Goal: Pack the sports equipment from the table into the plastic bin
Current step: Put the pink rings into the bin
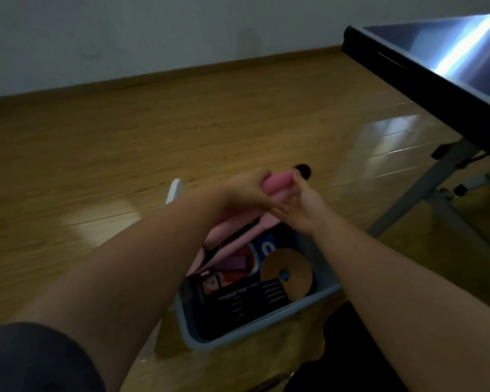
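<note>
A grey plastic bin stands on the wooden floor in front of me. A pink rolled mat stands slanted in it, its top end sticking out above the far rim. My left hand grips the roll near its top. My right hand holds the same end from the right, fingers curled against it. Inside the bin lie a round wooden disc, a red and blue item and dark striped gear. Something black shows just beyond the roll's top.
The dark table juts in at the upper right, its grey metal legs reaching down to the floor beside the bin. A white object peeks out behind my left forearm. Open wooden floor spreads left up to the wall.
</note>
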### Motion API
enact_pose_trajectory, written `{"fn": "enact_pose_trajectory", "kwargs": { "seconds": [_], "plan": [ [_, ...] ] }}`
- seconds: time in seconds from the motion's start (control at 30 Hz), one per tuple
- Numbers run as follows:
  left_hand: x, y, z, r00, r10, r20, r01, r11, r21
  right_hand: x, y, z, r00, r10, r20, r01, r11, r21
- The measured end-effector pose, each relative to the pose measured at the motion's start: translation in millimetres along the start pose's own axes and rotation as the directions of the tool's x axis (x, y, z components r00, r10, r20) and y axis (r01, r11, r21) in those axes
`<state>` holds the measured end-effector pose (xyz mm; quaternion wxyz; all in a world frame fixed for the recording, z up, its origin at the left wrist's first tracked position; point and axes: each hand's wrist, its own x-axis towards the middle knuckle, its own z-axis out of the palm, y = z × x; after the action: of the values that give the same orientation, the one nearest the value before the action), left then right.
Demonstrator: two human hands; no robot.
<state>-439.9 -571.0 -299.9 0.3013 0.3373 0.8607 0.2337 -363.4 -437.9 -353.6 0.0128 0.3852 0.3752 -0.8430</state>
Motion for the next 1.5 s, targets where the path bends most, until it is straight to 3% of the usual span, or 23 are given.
{"fn": "enact_pose_trajectory", "kwargs": {
  "seconds": [0.13, 0.33, 0.57, 0.9, 1.13, 1.23, 1.33, 1.5],
  "plan": [
    [6, 2, 0, 0.993, 0.018, 0.115, -0.03, 0.995, 0.097, 2, -1, -9, 0.992, 0.076, -0.105, -0.075, 0.997, 0.012],
    [9, -9, 22, 0.977, 0.029, 0.213, -0.057, 0.99, 0.13, 6, 21, -32, 0.979, 0.177, -0.102, -0.175, 0.984, 0.025],
    [14, -22, 37, 0.956, 0.019, 0.292, -0.074, 0.981, 0.178, 10, 30, -43, 0.973, 0.177, -0.145, -0.167, 0.983, 0.083],
    [31, -45, 91, 0.93, 0.049, 0.364, -0.15, 0.955, 0.254, 37, 57, -72, 0.957, 0.195, -0.217, -0.214, 0.975, -0.067],
    [42, -63, 128, 0.892, 0.025, 0.451, -0.185, 0.932, 0.313, 61, 84, -100, 0.91, 0.316, -0.269, -0.356, 0.927, -0.118],
    [50, -82, 160, 0.875, -0.028, 0.483, -0.145, 0.938, 0.316, 73, 102, -115, 0.928, 0.245, -0.281, -0.299, 0.939, -0.17],
    [60, -99, 180, 0.902, -0.053, 0.428, -0.082, 0.953, 0.291, 83, 112, -125, 0.942, 0.182, -0.281, -0.246, 0.945, -0.214],
    [76, -111, 210, 0.9, -0.114, 0.421, -0.006, 0.962, 0.273, 92, 121, -136, 0.895, 0.146, -0.422, -0.276, 0.924, -0.266]
  ]
}}
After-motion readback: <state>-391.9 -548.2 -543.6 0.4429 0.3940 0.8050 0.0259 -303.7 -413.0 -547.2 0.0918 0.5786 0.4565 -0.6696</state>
